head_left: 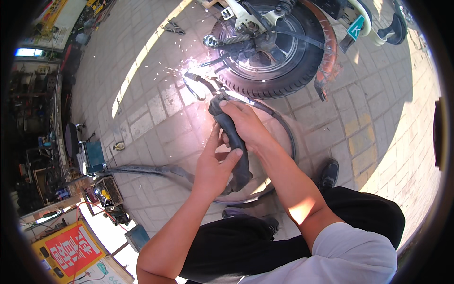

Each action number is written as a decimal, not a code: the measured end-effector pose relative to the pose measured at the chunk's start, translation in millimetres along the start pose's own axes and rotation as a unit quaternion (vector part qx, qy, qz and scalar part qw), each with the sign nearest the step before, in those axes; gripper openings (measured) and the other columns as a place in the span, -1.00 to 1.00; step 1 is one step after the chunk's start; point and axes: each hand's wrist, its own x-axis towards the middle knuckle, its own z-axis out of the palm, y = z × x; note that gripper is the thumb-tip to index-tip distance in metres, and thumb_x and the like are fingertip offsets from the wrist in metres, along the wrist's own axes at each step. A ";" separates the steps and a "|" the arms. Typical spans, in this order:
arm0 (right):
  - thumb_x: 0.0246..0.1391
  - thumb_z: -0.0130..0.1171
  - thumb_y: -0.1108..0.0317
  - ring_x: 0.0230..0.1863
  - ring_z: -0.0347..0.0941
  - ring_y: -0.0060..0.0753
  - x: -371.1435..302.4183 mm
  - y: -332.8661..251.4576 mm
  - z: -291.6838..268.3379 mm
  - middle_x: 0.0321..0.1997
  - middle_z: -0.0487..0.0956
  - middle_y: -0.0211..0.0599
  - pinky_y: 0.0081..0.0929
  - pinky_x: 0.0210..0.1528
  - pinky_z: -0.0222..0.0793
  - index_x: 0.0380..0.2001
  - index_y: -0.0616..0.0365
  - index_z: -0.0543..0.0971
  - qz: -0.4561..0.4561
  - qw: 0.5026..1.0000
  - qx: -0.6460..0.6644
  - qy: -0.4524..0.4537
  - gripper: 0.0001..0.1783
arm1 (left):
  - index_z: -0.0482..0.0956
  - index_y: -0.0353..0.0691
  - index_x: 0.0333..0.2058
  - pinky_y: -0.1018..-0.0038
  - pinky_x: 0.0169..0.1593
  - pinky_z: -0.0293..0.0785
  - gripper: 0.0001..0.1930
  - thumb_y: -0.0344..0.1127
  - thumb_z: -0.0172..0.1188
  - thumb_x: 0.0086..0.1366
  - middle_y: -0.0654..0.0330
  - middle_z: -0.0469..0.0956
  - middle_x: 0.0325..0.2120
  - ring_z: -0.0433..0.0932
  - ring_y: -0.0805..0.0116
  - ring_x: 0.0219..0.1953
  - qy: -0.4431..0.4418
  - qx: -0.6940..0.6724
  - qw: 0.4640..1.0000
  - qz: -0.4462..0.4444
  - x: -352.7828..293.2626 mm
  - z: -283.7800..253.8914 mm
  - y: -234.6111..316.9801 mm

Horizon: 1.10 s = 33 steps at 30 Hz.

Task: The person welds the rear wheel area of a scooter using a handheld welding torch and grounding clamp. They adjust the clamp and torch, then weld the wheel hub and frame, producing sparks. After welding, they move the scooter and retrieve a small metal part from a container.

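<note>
Both my hands hold a black welding torch point(241, 171) that slants up and away from me. My right hand point(248, 125) wraps its upper part, thumb on top near the neck. Lower down, my left hand point(213, 165) grips the handle from the left side. A bright arc with flying sparks glows at the torch nozzle point(191, 76), beside the end of a thin metal bar point(215, 61) left of a two-wheeler's wheel point(283, 83). Glare hides the exact contact point. The thick black cable point(292, 137) loops round to the right of the torch.
Dark pliers point(174, 27) lie on the paving near the wheel. A brown mudguard point(329, 57) hangs at the tyre's right. To the left stand a blue box point(94, 156) and a small machine point(109, 194). A second cable run point(146, 169) crosses the paving. My shoe point(329, 174) is at right.
</note>
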 end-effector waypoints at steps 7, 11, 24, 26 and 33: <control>0.29 0.01 0.05 -0.71 0.41 -0.55 -6.2 -2.1 -2.8 -0.52 0.50 -0.32 -0.61 -0.73 0.34 -0.27 0.27 0.50 0.008 1.000 0.003 0.008 -0.59 | -0.04 -0.10 0.42 0.47 -0.10 0.54 -0.15 -0.43 0.27 0.26 0.06 0.38 0.10 0.55 0.45 -0.17 -0.015 0.008 1.000 -0.005 0.3 1.7 -0.6; 0.29 0.02 0.05 -0.71 0.42 -0.54 -2.8 -1.1 -3.8 -0.52 0.50 -0.32 -0.61 -0.73 0.35 -0.29 0.27 0.50 0.002 1.000 0.004 -0.002 -0.58 | -0.03 -0.11 0.42 0.48 -0.09 0.55 -0.15 -0.44 0.27 0.26 0.05 0.37 0.10 0.55 0.45 -0.16 -0.012 0.002 1.000 0.007 2.3 0.0 -5.5; 0.26 0.03 0.05 -0.78 0.36 -0.49 4.0 1.0 -7.2 -0.57 0.44 -0.30 -0.52 -0.81 0.30 -0.32 0.25 0.41 0.006 1.000 0.018 -0.013 -0.60 | -0.06 -0.23 0.41 0.52 -0.26 0.54 -0.12 -0.42 0.29 0.23 0.01 0.38 0.14 0.60 0.38 -0.15 -0.003 0.004 1.000 -0.002 4.5 3.0 -2.7; 0.26 0.03 0.06 -0.77 0.36 -0.50 4.6 1.4 -6.9 -0.57 0.44 -0.31 -0.52 -0.81 0.30 -0.30 0.25 0.41 0.000 1.000 0.018 -0.009 -0.60 | -0.06 -0.24 0.40 0.52 -0.26 0.54 -0.12 -0.42 0.29 0.23 0.01 0.38 0.14 0.60 0.37 -0.15 -0.002 0.002 1.000 -0.005 4.8 3.7 -2.7; 0.29 0.00 0.06 -0.75 0.39 -0.52 1.9 -1.9 -7.6 -0.56 0.46 -0.33 -0.55 -0.78 0.33 -0.25 0.21 0.46 0.008 1.000 -0.002 -0.010 -0.63 | -0.05 -0.25 0.40 0.49 -0.24 0.56 -0.14 -0.44 0.28 0.23 0.00 0.38 0.14 0.60 0.36 -0.15 -0.005 0.001 1.000 0.010 6.0 3.8 -5.6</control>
